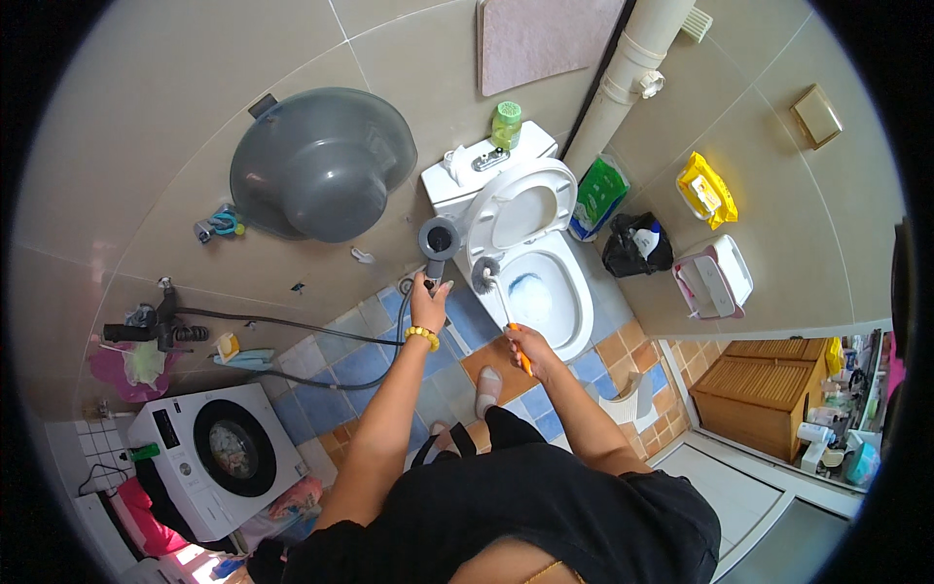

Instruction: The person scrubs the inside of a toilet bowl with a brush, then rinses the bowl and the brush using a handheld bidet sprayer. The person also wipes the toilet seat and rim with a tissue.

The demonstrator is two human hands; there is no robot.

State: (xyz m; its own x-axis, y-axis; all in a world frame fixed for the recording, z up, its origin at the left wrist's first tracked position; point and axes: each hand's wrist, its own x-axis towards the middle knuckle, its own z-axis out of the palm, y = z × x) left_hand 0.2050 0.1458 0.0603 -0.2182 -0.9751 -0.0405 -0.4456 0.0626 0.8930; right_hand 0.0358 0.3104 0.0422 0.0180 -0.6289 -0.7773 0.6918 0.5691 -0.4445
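My left hand (428,303) grips the handle of a grey shower head (439,239), held to the left of the toilet bowl. A dark hose (314,330) runs from it to a wall-mounted mixer tap (168,317). In my right hand (530,350) is a toilet brush (503,296) with an orange and white handle. Its grey bristle head is over the left rim of the white toilet (586,306). Toilet lid (568,182) and seat are raised, and bluish water shows in the bowl.
A large grey basin (328,168) hangs on the wall. On the cistern (438,184) stands a green-lidded jar (506,125). Right of the toilet are a green package (600,191) and a black-bagged bin (620,252). The washing machine (171,467) stands at lower left, a doorway at lower right.
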